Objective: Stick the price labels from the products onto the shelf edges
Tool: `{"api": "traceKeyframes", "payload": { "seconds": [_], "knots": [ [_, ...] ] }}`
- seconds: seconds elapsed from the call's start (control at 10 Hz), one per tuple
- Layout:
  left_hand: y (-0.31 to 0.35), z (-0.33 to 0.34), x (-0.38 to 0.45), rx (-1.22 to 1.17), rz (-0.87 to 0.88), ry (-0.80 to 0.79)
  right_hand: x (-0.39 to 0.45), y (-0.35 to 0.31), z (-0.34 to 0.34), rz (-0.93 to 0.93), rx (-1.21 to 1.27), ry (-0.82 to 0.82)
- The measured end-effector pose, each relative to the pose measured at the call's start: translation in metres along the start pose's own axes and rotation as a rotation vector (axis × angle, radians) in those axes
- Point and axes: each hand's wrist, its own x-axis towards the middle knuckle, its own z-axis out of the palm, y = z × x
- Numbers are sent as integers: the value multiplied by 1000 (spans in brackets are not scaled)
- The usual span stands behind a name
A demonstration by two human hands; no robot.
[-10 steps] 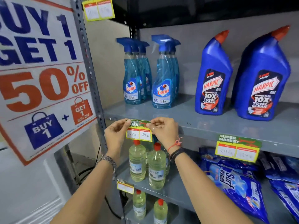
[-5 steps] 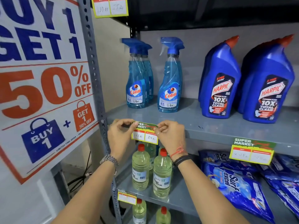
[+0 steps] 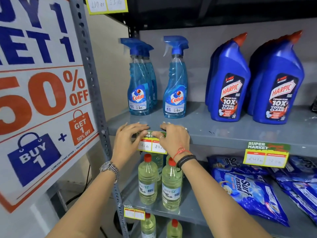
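Note:
A green and yellow price label (image 3: 151, 146) lies against the front edge of the grey shelf (image 3: 223, 136), below two blue Colin spray bottles (image 3: 175, 79). My left hand (image 3: 127, 140) presses its left top corner with the thumb, fingers spread over the shelf lip. My right hand (image 3: 175, 139) covers the label's right top part, thumb on the green strip. Both hands rest flat on the label and the shelf edge. A second label (image 3: 266, 154) hangs on the same edge under the Harpic bottles (image 3: 228, 79).
A large "Buy 1 Get 1 50% off" poster (image 3: 42, 100) fills the left, beside the perforated grey upright (image 3: 92, 83). Clear liquid bottles (image 3: 171, 184) and blue Surf Excel packs (image 3: 248, 188) sit on the lower shelf. Further labels hang above (image 3: 106, 5) and below (image 3: 134, 213).
Both hands went from pinching the label's upper corners to lying flat on it, with fingers over the shelf lip. The view moved closer and slightly down.

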Motion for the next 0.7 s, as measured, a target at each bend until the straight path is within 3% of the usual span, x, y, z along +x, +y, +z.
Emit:
{"api": "traceKeyframes", "payload": {
  "seconds": [0.3,0.7],
  "knots": [
    [-6,-13,1,-113,-7,-60,6,11,-14,-27,82,-199],
    [-3,-25,2,37,34,-203,6,19,-13,-188,-55,-311]
  ]
}}
